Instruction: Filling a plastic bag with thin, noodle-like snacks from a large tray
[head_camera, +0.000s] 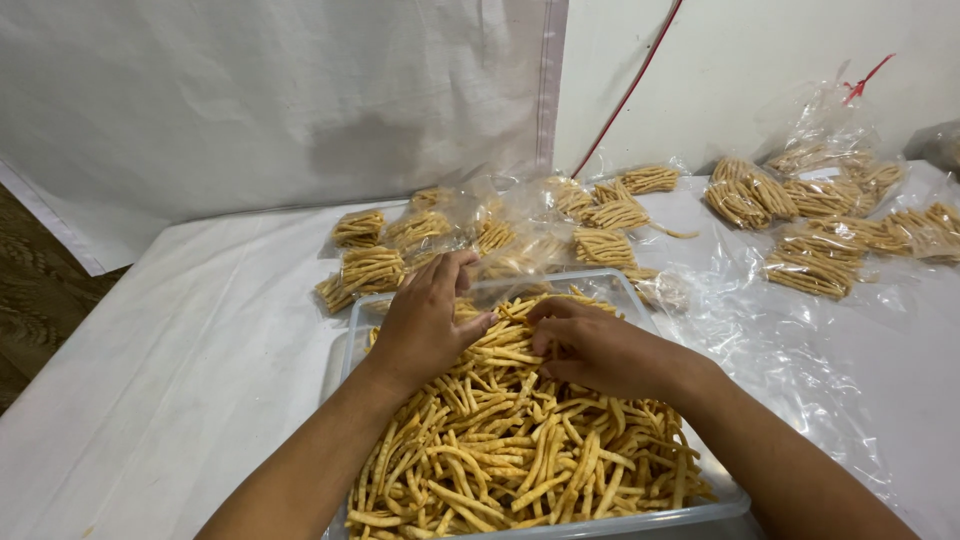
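My left hand (425, 325) and right hand (590, 345) curl loosely over snack sticks (500, 440) heaped in the clear tub (700, 515); light, brittle, I'd pinch small aligned bundles mid-length.

A plastic tray (640, 300) sits on the table (180, 370), nearest the viewer, filled with snack sticks (500, 450). Both hands rest in it: left hand (425, 325) beside right hand (595, 350). Behind the tray lie small packets (372, 268); further packets (815, 262) lie far right.
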